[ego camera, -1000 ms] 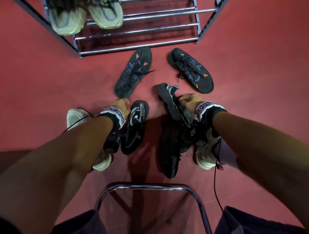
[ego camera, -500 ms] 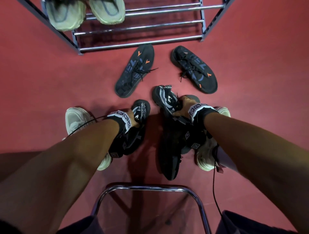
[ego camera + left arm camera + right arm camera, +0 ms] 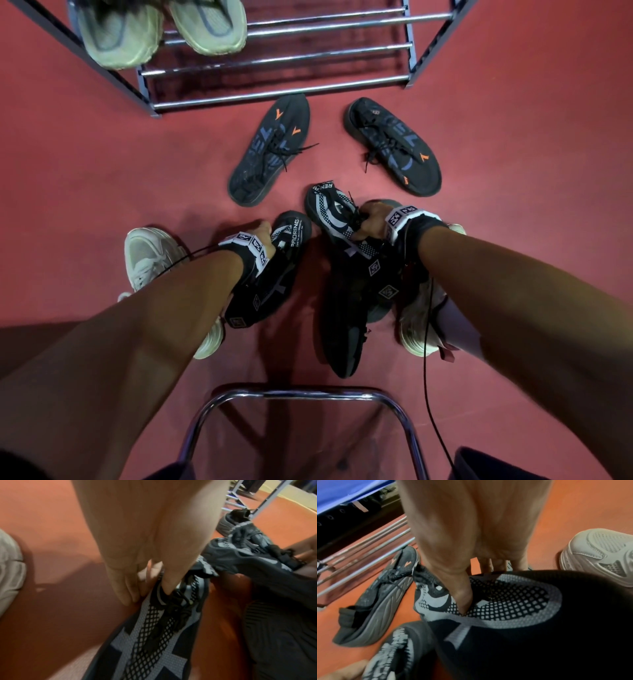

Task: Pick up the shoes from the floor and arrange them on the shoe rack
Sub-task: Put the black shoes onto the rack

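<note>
mid-frame on the red floor (image 3: 85, 164), the left hand (image 3: 262, 233) grips one black-and-white shoe (image 3: 291, 236) and the right hand (image 3: 371, 219) grips its mate (image 3: 330, 209) (thumbs inside the collars); shoe rack (image 3: 308, 90) at the upper edge.

Both pale green shoes (image 3: 161, 31) on the shoe rack (image 3: 281, 72) get chopped off by the top edge of the head view, and the left arm hides most of the white sneaker (image 3: 147, 257).
</note>
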{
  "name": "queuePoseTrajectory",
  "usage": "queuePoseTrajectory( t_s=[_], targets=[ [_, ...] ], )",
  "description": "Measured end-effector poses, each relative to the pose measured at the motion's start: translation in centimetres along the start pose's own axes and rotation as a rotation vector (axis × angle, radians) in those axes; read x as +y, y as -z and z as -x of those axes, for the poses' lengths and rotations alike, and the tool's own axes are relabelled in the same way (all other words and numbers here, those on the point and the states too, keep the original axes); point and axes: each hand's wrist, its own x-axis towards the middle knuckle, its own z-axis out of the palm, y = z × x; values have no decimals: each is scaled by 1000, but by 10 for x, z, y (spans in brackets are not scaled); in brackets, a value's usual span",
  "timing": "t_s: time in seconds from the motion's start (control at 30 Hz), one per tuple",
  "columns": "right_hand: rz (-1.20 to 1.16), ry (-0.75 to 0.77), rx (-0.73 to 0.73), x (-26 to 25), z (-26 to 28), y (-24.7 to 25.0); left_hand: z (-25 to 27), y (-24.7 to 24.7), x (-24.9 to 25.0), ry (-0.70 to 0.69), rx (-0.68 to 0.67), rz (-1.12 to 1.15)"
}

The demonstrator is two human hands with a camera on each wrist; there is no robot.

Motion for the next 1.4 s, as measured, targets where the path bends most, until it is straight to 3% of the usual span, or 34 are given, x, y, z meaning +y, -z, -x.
queuePoseTrajectory(
  t_s=[0.43, 0.67, 0.93, 1.17, 1.4],
  targets=[
    [-152, -12, 42, 7, -7, -3, 16, -6, 15, -28, 51, -116],
    [-298, -23, 25, 8, 4, 24, 28, 32, 19, -136, 56, 53],
    [-313, -11, 195, -1, 51, 83, 93, 100, 35, -265, 340, 262],
    [-399, 85, 283, -15, 105, 140, 139, 162, 51, -236, 511, 386],
    [-269, 81, 442, -23, 115, 183, 147, 220, 74, -208, 647, 398]
  ],
)
